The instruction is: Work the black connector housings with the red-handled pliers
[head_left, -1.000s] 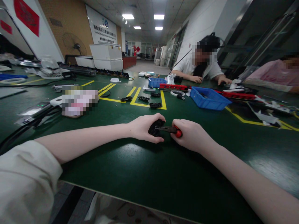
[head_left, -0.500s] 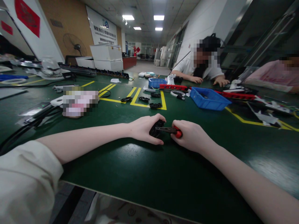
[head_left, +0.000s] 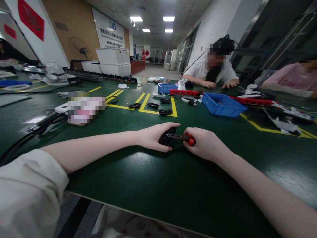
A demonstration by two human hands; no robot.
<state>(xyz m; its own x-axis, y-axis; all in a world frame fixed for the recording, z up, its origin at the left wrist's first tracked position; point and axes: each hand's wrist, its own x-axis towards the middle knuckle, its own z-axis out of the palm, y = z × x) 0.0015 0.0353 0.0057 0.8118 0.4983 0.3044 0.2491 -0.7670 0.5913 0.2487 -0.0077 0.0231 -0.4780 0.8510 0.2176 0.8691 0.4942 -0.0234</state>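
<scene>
My left hand [head_left: 156, 136] is closed around a small black part [head_left: 164, 138], thumb below it and fingers above. What kind of part it is cannot be made out. In my right hand [head_left: 201, 142] are red-handled needle-nose pliers [head_left: 180, 136], the fist wrapped round their grips. The dark jaws point left and reach the face of the black part; whether they pinch anything is too small to tell. Beyond my hands, several similar black parts [head_left: 165, 112] lie by yellow tape lines on the green table [head_left: 148, 185].
A blue bin [head_left: 223, 106] stands at right, a smaller blue bin [head_left: 166, 88] farther back near red strips [head_left: 184, 93]. A phone [head_left: 86, 110] and dark cables [head_left: 42, 127] lie left. Across the table, a person [head_left: 215, 66] rests both hands on it; another sits far right.
The pliers and my right hand have shifted very slightly right. The upper fingers of my left hand have straightened over the black part. The whole view has moved a little.
</scene>
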